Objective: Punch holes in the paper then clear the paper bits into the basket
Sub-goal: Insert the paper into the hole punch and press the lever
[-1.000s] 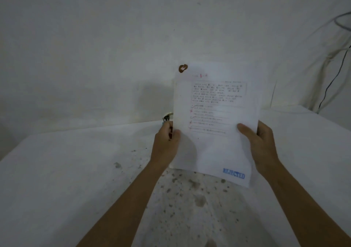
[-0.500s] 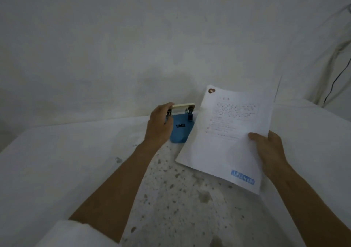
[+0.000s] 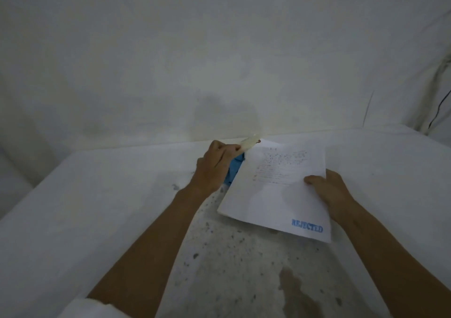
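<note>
Open counter [image 3: 102, 207] left of the hole punch [image 3: 234, 171]; the paper [image 3: 275, 190] covers its right side; the wall [image 3: 219, 61] closes off behind.

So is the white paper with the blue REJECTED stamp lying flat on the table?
No, the right hand holds the white paper tilted above it.

White printed paper [image 3: 275, 190] stamped "REJECTED", top-left corner at the blue hole punch [image 3: 234, 168].

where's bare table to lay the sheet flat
The table left of the left hand is bare, and so is the stretch right of the right hand. It is crowded in the middle, where the paper meets the hole punch.
</note>
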